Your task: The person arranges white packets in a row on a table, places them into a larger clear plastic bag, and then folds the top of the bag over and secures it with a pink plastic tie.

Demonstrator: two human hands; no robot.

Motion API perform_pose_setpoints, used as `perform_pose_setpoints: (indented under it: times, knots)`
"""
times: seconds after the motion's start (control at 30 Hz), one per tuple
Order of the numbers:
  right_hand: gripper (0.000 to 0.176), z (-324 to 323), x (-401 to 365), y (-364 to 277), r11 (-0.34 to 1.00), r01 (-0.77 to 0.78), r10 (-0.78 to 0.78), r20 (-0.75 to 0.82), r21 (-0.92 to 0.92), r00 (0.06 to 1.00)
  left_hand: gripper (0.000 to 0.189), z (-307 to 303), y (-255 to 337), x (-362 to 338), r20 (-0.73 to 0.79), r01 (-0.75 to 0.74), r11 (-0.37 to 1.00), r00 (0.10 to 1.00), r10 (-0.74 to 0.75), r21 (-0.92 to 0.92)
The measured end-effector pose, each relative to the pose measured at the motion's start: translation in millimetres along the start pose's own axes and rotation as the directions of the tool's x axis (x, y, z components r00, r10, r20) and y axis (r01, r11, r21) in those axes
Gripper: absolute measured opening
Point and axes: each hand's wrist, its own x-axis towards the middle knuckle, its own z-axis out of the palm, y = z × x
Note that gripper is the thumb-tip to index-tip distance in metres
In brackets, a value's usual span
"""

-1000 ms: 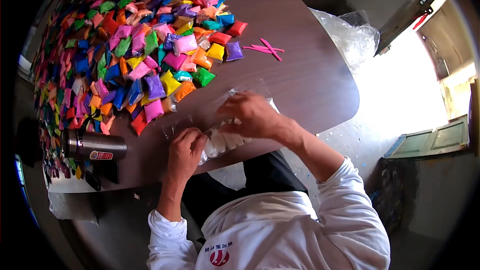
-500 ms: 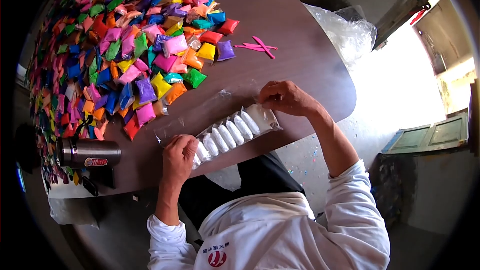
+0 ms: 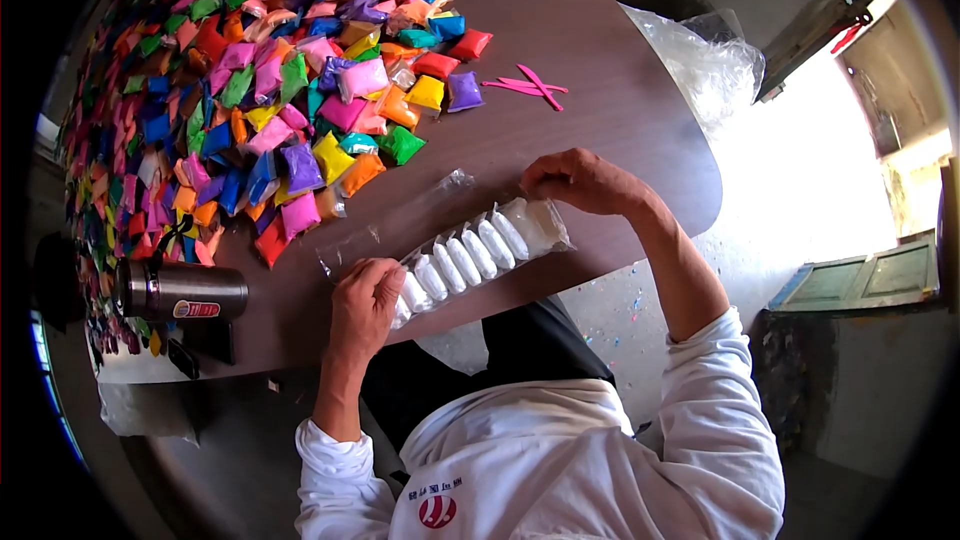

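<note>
A clear plastic bag (image 3: 543, 226) lies slantwise near the table's front edge. Several white packets (image 3: 464, 262) sit side by side inside it, and its right end is flat. My left hand (image 3: 362, 302) is closed on the bag's left end, with the thumb lying along the outermost packet. Pinched fingers of my right hand (image 3: 575, 180) are at the bag's upper right corner; the fingertips are partly hidden. Loose scraps of clear film (image 3: 456, 180) lie just beyond the bag.
A large heap of small colourful packets (image 3: 300, 168) covers the table's left side. Pink plastic tools (image 3: 527, 87) lie crossed beyond my right hand. A steel flask (image 3: 190, 292) lies at the left, near a dark flat object (image 3: 212, 342). Clear plastic sheeting (image 3: 700, 60) hangs past the far edge.
The view has shifted slightly. Both hands keep their places at the two ends of the bag, and the white packets stay in their row.
</note>
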Motion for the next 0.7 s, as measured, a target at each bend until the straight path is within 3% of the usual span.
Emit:
perform_pose_setpoints:
  times: [0.07,0.13,0.23,0.37,0.4,0.5,0.63,0.7]
  knots:
    - [0.017,1.9,0.4,-5.1,1.000,-0.009,0.009,-0.019,0.017,1.000,0.019,0.0,-0.9,-0.6,-0.005,0.001,1.000,1.000,-0.001,0.000]
    - [0.022,3.9,1.6,-14.7,0.959,0.254,-0.264,-0.073,-0.122,0.962,0.018,0.6,-0.9,0.0,-0.006,-0.004,1.000,1.000,0.004,-0.001]
    - [0.027,19.8,5.8,-22.7,0.929,0.320,-0.338,-0.080,-0.185,0.938,0.017,0.7,-1.0,0.3,-0.027,-0.015,1.000,1.000,0.015,-0.008]
    - [0.029,43.4,11.9,-24.5,0.932,0.268,-0.289,-0.051,-0.243,0.956,0.017,1.7,0.1,0.9,-0.034,-0.002,1.000,0.999,0.001,-0.021]
    - [0.026,50.1,15.1,-17.1,0.890,0.336,-0.363,-0.034,-0.307,0.931,0.017,1.6,0.4,0.2,-0.023,0.020,1.000,1.000,-0.020,-0.022]
    - [0.020,55.7,13.2,-11.5,0.921,0.290,-0.318,-0.072,-0.261,0.945,0.018,4.4,-4.2,-0.6,-0.059,-0.030,0.999,0.998,0.028,-0.023]
    - [0.017,50.5,19.0,-16.3,0.899,0.351,-0.368,-0.014,-0.263,0.930,0.020,3.4,-2.7,0.0,-0.054,-0.023,0.999,0.998,0.021,-0.025]
    - [0.016,52.7,20.5,-33.7,0.863,0.353,-0.417,-0.117,-0.362,0.901,0.021,2.4,0.0,-0.4,-0.035,0.009,0.998,0.999,-0.011,-0.057]
